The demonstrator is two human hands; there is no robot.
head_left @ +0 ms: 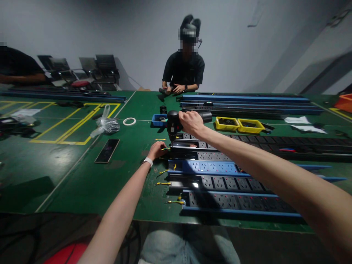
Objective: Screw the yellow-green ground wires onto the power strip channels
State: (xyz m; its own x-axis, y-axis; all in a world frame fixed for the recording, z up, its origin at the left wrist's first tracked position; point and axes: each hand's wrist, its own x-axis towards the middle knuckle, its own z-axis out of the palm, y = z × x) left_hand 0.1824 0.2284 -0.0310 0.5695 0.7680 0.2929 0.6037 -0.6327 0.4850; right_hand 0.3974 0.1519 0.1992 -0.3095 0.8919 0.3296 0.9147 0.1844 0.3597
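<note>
My right hand [191, 123] is wrapped round a black power drill [173, 124], held upright with its tip pointing down at the left end of a socket strip. Just below and left of the drill, my left hand [157, 149] pinches a short yellow-green wire [165, 149] at that strip's end. Nearer to me lie more strips side by side, among them a blue-framed strip [217, 167] and a black one [220, 182]. Short yellow-green wires, such as the loose wire [163, 183], stick out from their left ends.
Beyond the drill stand a blue tray [157, 123] and two yellow trays [250, 125]. To the left lie a phone [107, 151], a white ring [129, 121] and a plastic bag [106, 124]. Across the green table [123, 183], a person [184, 69] handles a dark tool.
</note>
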